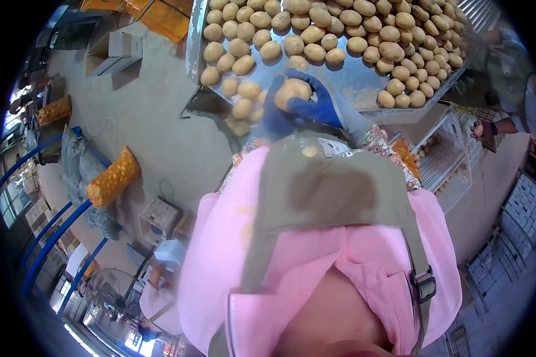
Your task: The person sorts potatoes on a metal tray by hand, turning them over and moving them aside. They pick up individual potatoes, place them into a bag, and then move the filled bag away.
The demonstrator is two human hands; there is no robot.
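The right hand (318,102), in a blue glove, curls its fingers (308,80) over the top and side of a potato (292,93) and grips it close to the chest, just above the bib of an olive apron (315,190). The left hand (273,116), also gloved in blue, lies against the potato's left and lower side; it is blurred, so I cannot tell how tightly it closes.

The held potato hangs at the near edge of a metal sorting table (351,80). Loose potatoes (339,30) cover most of the table, and a few more (244,101) lie just left of the hands.

To the right stands a white slatted crate (449,152), and beyond it a co-worker's hand (480,130) holds a small potato. On the floor to the left lie an orange mesh sack of potatoes (113,176) and a cardboard box (114,50).
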